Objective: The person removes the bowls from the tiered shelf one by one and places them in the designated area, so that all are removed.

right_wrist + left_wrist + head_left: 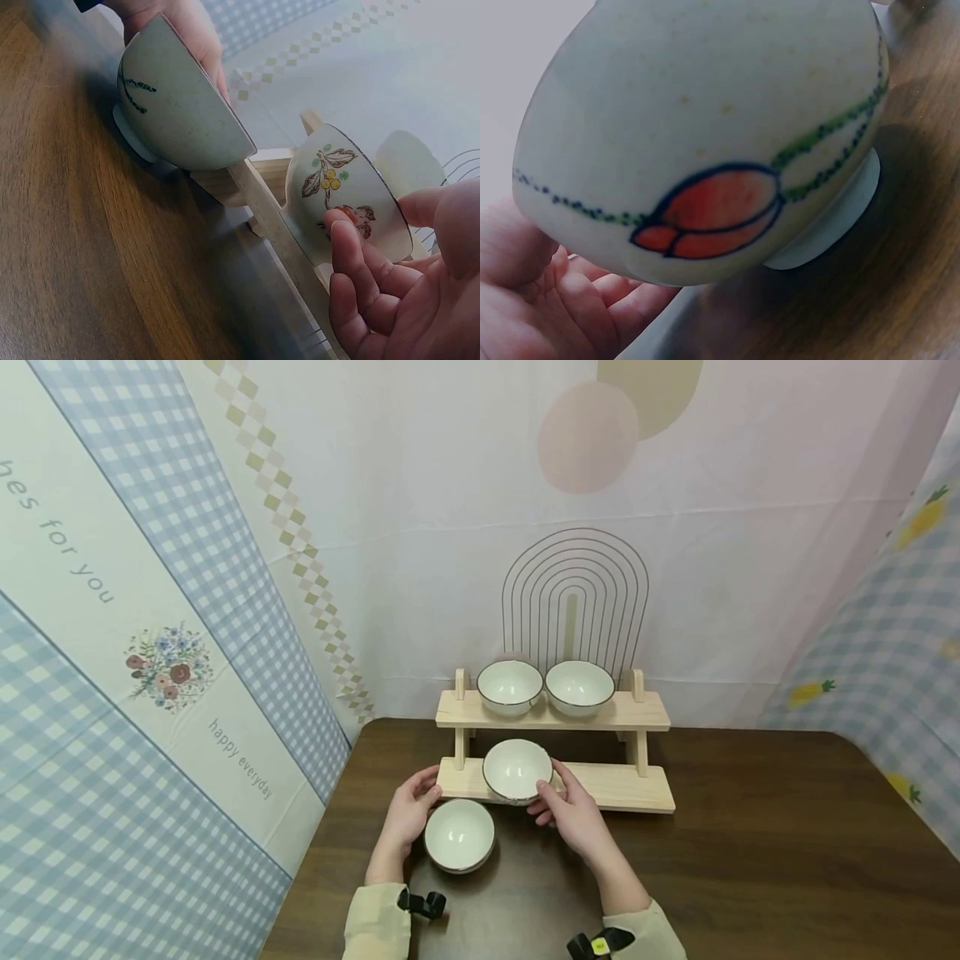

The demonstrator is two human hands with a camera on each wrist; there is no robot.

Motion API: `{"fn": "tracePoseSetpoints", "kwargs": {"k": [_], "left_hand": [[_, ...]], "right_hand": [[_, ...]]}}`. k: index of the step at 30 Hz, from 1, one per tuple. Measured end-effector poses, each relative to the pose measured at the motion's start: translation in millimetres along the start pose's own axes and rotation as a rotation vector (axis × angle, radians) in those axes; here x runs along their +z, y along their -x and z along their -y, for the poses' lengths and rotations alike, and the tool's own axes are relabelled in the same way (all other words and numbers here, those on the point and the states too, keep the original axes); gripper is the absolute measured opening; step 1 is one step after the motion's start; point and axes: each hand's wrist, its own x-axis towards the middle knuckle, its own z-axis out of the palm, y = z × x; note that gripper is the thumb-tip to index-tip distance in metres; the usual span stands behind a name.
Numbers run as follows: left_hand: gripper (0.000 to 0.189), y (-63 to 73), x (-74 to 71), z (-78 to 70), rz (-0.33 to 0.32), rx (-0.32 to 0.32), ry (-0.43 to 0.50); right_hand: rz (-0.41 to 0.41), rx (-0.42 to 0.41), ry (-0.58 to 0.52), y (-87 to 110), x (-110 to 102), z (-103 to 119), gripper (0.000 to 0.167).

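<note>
My right hand (pixel 576 814) holds a white bowl (pixel 517 768) with a dark rim by its near right side, thumb at the rim and fingers against the outer wall. This bowl is at the lower shelf (pixel 615 787) of a wooden rack; its leaf-and-berry print shows in the right wrist view. At the shelf's left end is my left hand (pixel 407 810), fingers loosely bent beside the wood. Close to it, another bowl (pixel 460 837) stands on the table; its red bud print (pixel 720 210) fills the left wrist view and partly hides that hand.
Two more white bowls, a left one (pixel 510 687) and a right one (pixel 580 687), sit side by side on the upper shelf (pixel 641 712). The rack stands on a dark wooden table (pixel 757 827), before a printed cloth backdrop (pixel 420 568). Checked cloth (pixel 172 493) hangs at the left.
</note>
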Motion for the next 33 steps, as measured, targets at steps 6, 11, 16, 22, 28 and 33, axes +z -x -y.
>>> {"fn": "tracePoseSetpoints", "kwargs": {"k": [6, 11, 16, 22, 28, 33], "left_hand": [[0.039, -1.5, 0.2, 1.1, -0.001, 0.0, -0.001], [0.039, -0.2, 0.3, 0.4, 0.002, 0.006, 0.005], [0.04, 0.8, 0.7, -0.2, 0.009, 0.015, 0.014], [0.039, 1.8, 0.8, -2.1, 0.0, 0.0, 0.009], [0.04, 0.7, 0.7, -0.3, 0.006, 0.015, 0.014], [0.039, -1.2, 0.3, 1.4, 0.003, 0.014, 0.009]], "right_hand": [[0.004, 0.004, -0.002, 0.3, 0, 0, 0.064], [0.005, 0.002, -0.002, -0.1, -1, 0, 0.063], [0.004, 0.011, -0.005, 0.1, -2, 0, 0.063], [0.005, 0.027, -0.016, 0.2, -4, 1, 0.064], [0.034, 0.039, -0.023, 0.5, -11, 2, 0.066], [0.077, 0.072, -0.026, -0.5, -21, 3, 0.066]]}}
